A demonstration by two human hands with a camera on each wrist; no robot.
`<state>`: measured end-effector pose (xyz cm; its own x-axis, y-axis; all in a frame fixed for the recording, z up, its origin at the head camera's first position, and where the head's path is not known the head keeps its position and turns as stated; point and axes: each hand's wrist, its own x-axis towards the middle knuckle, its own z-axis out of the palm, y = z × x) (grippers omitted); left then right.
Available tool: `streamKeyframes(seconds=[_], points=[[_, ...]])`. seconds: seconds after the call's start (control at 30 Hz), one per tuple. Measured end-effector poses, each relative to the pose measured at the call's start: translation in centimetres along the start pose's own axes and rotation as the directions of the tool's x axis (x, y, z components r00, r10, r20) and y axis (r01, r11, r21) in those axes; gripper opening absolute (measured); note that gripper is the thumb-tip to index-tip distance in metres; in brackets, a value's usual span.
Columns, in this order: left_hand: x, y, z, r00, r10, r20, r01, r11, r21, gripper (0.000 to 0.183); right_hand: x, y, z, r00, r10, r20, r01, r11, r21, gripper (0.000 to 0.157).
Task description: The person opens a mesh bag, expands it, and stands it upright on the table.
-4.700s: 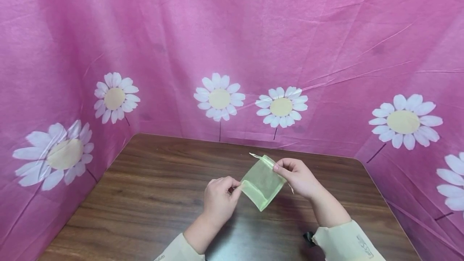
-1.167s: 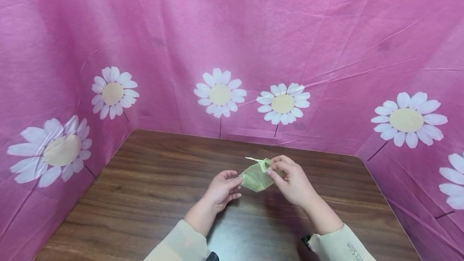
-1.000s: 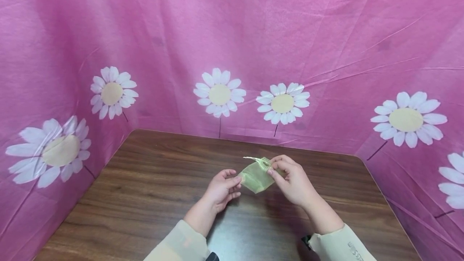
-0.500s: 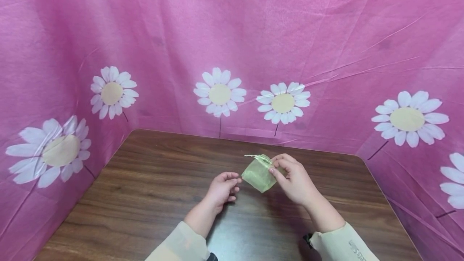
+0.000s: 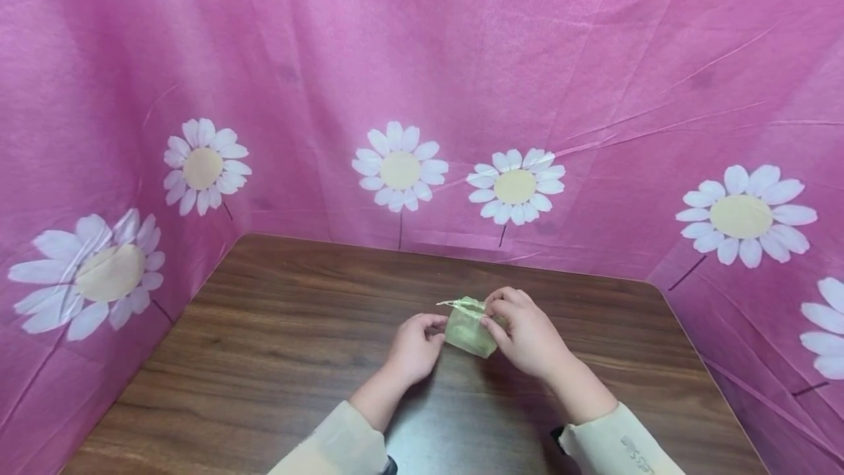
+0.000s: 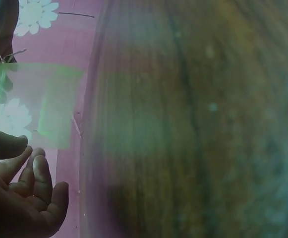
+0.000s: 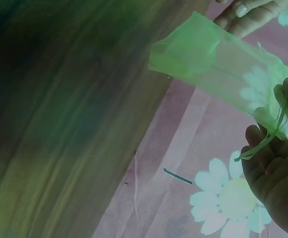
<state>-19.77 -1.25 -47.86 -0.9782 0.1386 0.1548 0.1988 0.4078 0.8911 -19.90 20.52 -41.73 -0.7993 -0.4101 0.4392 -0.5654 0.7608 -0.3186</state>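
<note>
A small sheer green drawstring bag (image 5: 471, 332) hangs above the table in the head view. At its gathered top, my right hand (image 5: 527, 332) pinches it between thumb and fingers; the right wrist view shows the drawstring (image 7: 262, 146) trailing over those fingers. The pale cord end (image 5: 445, 303) sticks out to the left in the head view. My left hand (image 5: 417, 349) is beside the bag's left edge, its thumb and fingers parted and loosely bent. In the left wrist view the see-through bag (image 6: 59, 106) spreads just beyond the left fingers (image 6: 42, 178). Whether they touch it, I cannot tell.
The brown wood-grain table (image 5: 277, 343) lies beneath both hands. Pink cloth (image 5: 422, 42) printed with white daisies rises behind the table and along its sides. Dark bands show at both light sleeves (image 5: 613, 438).
Earlier the left hand pinched the bag's corner; it let go about half a second ago and is now close to the bag's left side. The right hand keeps hold and has tilted the bag.
</note>
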Motion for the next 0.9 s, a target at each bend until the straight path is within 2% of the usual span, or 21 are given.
streamKeyframes(seconds=[0.17, 0.33, 0.7, 0.9], points=[[-0.06, -0.01, 0.18, 0.999, -0.03, 0.045, 0.03, 0.999, 0.017, 0.025, -0.31, -0.15, 0.42, 0.999, -0.009, 0.037, 0.01, 1.0, -0.023, 0.011], [-0.15, -0.05, 0.16, 0.997, -0.049, 0.057, 0.046, 0.998, 0.05, 0.025, -0.5, -0.37, 0.63, 0.998, -0.015, 0.057, 0.016, 1.0, -0.017, 0.011], [-0.41, -0.07, 0.08, 0.996, -0.063, 0.056, 0.057, 0.993, 0.104, 0.028, -0.34, -0.26, 0.63, 1.0, -0.011, 0.0, 0.011, 1.0, -0.005, 0.014], [-0.56, -0.19, 0.13, 0.996, -0.064, 0.06, 0.058, 0.993, 0.102, 0.03, -0.24, -0.15, 0.25, 0.999, 0.038, -0.006, -0.038, 0.999, -0.006, 0.013]])
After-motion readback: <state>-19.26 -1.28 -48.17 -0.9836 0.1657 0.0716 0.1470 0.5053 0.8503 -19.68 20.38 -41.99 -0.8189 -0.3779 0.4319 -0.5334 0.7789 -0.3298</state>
